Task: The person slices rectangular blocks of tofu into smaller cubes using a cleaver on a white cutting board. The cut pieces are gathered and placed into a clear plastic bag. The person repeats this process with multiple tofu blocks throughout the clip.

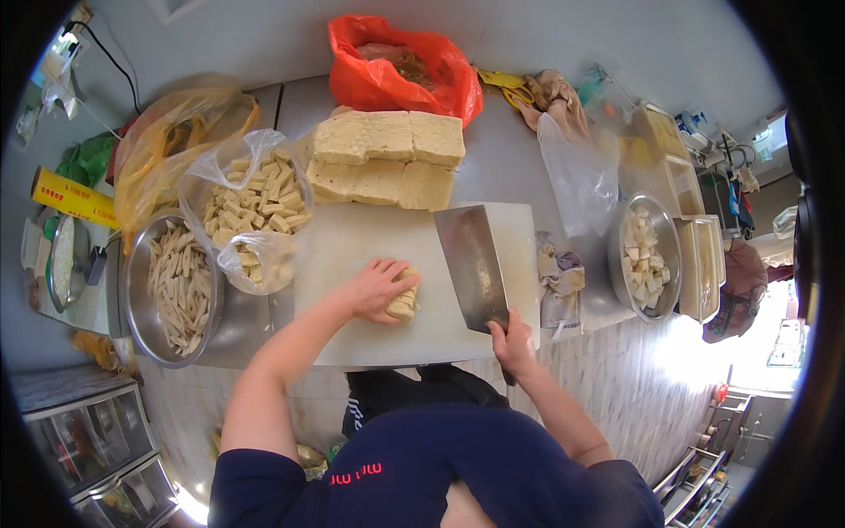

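On a white cutting board (370, 237), my left hand (381, 290) grips a small block of tofu (404, 300) that looks sliced; the fingers hide part of it. My right hand (513, 343) is closed around the handle of a cleaver (472, 267). The wide blade is over the board's right side, apart from the tofu. At the board's far edge stand large slabs of pale tofu (383, 158) in two rows. A clear plastic bag (264, 261) of cut tofu sticks (257, 191) stands at its left edge.
Left is a steel bowl (129, 310) of pale cut strips, with a yellow plastic bag (178, 125) behind. A red plastic bag (422, 92) stands at the back. Right of the board are a cloth (561, 280), a steel bowl (617, 277) of white chunks and plastic containers (701, 267).
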Available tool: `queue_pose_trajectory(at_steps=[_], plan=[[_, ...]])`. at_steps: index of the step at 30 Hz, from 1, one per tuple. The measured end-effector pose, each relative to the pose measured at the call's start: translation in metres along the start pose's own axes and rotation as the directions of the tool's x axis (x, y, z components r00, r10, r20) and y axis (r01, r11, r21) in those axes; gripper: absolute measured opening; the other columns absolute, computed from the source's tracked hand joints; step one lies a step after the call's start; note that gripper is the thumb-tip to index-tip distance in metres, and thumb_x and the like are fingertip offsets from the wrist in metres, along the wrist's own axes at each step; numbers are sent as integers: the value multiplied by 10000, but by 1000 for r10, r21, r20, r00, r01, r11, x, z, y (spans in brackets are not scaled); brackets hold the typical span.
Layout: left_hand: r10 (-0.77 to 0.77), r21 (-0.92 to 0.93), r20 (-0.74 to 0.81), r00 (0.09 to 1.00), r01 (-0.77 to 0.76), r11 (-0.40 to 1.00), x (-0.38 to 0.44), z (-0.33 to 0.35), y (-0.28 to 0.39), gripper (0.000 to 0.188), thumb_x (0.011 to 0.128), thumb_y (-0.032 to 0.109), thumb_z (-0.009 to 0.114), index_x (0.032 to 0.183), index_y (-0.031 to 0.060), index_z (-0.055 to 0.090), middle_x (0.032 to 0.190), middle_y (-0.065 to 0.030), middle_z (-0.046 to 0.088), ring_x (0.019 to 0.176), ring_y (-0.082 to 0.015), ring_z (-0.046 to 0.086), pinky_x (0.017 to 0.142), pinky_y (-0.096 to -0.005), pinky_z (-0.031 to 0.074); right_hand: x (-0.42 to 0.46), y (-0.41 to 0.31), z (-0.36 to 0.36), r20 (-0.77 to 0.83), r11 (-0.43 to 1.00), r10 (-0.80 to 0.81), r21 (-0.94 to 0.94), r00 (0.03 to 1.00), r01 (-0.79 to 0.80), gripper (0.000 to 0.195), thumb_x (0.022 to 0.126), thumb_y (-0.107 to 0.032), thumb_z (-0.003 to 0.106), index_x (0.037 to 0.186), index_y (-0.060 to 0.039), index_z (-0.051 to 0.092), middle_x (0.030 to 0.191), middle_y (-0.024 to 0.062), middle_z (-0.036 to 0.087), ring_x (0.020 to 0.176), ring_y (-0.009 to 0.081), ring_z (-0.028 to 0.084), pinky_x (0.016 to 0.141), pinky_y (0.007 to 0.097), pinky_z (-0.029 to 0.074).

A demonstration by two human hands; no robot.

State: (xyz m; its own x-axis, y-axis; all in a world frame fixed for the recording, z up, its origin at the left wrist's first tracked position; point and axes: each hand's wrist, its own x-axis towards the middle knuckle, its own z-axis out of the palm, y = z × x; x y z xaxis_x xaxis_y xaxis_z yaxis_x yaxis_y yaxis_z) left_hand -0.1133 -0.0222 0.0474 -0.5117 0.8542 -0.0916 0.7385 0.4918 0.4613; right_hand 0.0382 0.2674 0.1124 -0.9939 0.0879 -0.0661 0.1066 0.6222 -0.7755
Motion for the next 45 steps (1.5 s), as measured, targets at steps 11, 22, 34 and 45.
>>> queue_pose_trajectory(at_steps=[11, 22, 34, 45], plan=[[-506, -206, -672, 540, 520, 829, -21, 61, 86, 916, 607, 357, 855, 1388, 129, 434, 1442, -236, 318, 1321, -423, 298, 1061, -566, 263, 41, 1, 27, 404, 893, -140, -344, 904, 292, 98, 912, -76, 479, 997, -47, 441, 795, 204, 624, 723, 412, 631, 596, 503, 491], [-407, -104, -679, 610, 469, 877, -38, 75, 73, 563, 652, 295, 757, 1150, 141, 545, 1292, -161, 426, 1276, -381, 360, 1063, -581, 228, 59, -5, 39, 519, 808, -251, -353, 817, 472, 191, 855, -39, 510, 1042, -52, 473, 822, 181, 626, 696, 381, 634, 589, 480, 501], [-404, -226, -741, 536, 368, 902, -41, 85, 65, 348, 687, 207, 731, 994, 114, 596, 1101, -131, 502, 1067, -347, 450, 947, -528, 325, 51, -58, 25, 618, 841, -87, -375, 781, 390, 166, 843, 12, 475, 998, -27, 430, 796, 206, 618, 702, 414, 618, 592, 511, 479], [-408, -229, -771, 489, 385, 894, -37, 85, 65, 373, 703, 185, 728, 1028, 108, 562, 1099, -149, 485, 1044, -362, 459, 909, -492, 358, 69, -32, 91, 464, 893, -257, -221, 848, 392, 128, 861, -18, 488, 978, -23, 436, 831, 218, 623, 721, 433, 611, 621, 510, 487]])
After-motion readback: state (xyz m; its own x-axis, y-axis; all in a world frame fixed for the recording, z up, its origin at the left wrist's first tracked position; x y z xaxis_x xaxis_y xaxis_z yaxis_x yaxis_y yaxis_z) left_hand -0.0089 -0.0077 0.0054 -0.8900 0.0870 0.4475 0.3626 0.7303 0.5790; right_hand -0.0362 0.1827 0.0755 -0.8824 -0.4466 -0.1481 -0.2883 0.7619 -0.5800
